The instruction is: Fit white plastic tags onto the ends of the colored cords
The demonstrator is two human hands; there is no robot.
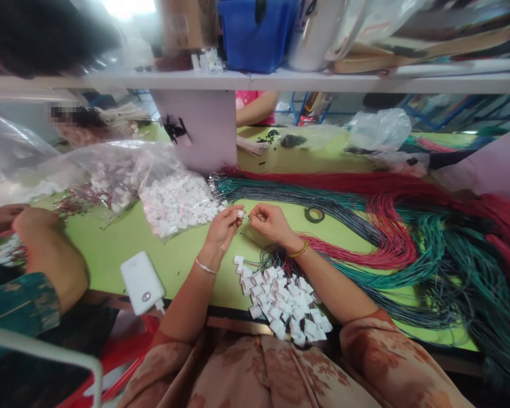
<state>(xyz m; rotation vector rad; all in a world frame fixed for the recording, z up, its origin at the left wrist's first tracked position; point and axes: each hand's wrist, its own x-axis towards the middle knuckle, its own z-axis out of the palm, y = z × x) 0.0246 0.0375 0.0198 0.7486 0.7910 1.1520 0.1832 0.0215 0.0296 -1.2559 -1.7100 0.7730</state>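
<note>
My left hand [224, 228] pinches a small white connector [240, 214] above the green tabletop. Just to its right, my right hand [271, 222] has its fingers closed on a thin dark wire [246, 217] that meets the connector; how far the wire sits inside cannot be made out. Below my hands lies a pile of white connectors [280, 297] with wires attached, close to the table's front edge. A clear bag of loose white connectors [178, 204] rests left of my left hand. Long bundles of red wires [391, 238], green wires [433, 263] and dark wires [344, 207] spread out to the right.
A roll of black tape [314, 214] lies beyond my right wrist. A white power bank [141, 283] with a cable sits at the front edge. At left, a co-worker's arm [53, 255] reaches over the table. A shelf [255, 83] carrying a blue bin [257, 37] crosses above.
</note>
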